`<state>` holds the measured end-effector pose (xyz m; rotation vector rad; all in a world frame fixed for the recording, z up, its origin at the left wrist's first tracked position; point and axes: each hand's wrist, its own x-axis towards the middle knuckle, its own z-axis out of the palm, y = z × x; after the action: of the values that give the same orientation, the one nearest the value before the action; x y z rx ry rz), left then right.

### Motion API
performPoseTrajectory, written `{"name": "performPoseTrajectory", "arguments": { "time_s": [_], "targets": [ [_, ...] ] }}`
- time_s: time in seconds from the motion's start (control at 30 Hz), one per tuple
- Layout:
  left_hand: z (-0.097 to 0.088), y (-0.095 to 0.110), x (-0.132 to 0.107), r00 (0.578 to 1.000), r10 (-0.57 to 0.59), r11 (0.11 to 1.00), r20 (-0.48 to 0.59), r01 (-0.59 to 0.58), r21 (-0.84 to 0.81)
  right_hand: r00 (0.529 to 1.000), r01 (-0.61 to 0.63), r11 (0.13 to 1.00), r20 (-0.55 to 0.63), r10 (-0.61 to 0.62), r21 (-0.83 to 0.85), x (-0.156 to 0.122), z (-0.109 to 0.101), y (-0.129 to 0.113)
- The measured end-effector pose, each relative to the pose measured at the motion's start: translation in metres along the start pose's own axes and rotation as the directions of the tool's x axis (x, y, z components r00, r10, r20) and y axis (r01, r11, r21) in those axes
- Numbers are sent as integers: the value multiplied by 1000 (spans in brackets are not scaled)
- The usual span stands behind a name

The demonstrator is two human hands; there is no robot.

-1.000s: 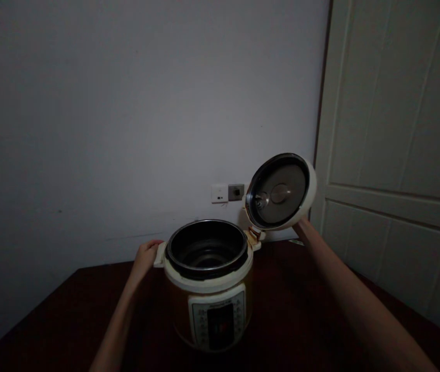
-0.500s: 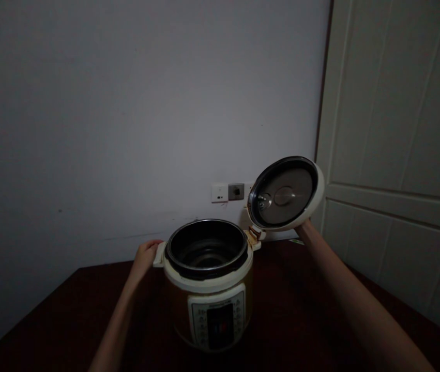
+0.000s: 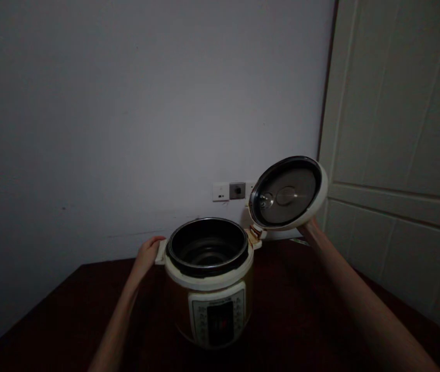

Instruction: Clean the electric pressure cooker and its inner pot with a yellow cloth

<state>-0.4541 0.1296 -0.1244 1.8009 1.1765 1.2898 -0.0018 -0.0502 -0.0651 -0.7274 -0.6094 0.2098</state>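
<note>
Looks rather dim everywhere, lit by weak greyish light, brightest around the middle of the wall. Sinks almost into black on the table. Leaves only a small, soft glare on the underside of the lid. Shows darkened corners, slight grain and smeared, hardly readable print on the control panel.

I get one feed, head-worn, looking forward and down into a nearby round white-and-brown cooker, facing a flat grey wall.
</note>
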Motion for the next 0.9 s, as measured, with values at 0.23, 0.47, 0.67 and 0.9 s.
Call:
{"name": "performPoseTrajectory", "arguments": {
  "time_s": [0.23,0.47,0.67,0.9],
  "targets": [
    [-2,0,-3,992,80,988,-101,-66,137,963,-264,956,26,269,-129,-31,-32,0],
    [-5,8,-8,983,129,976,-133,-102,190,820,-488,783,105,563,-386,-93,-76,-6],
    [-6,12,-8,983,100,977,-157,-68,201,737,-408,658,197,647,-633,-130,-106,-7],
    [-10,7,1,984,76,977,-163,-42,207,520,231,558,586,622,-797,-175,-72,-32]
  ]
}}
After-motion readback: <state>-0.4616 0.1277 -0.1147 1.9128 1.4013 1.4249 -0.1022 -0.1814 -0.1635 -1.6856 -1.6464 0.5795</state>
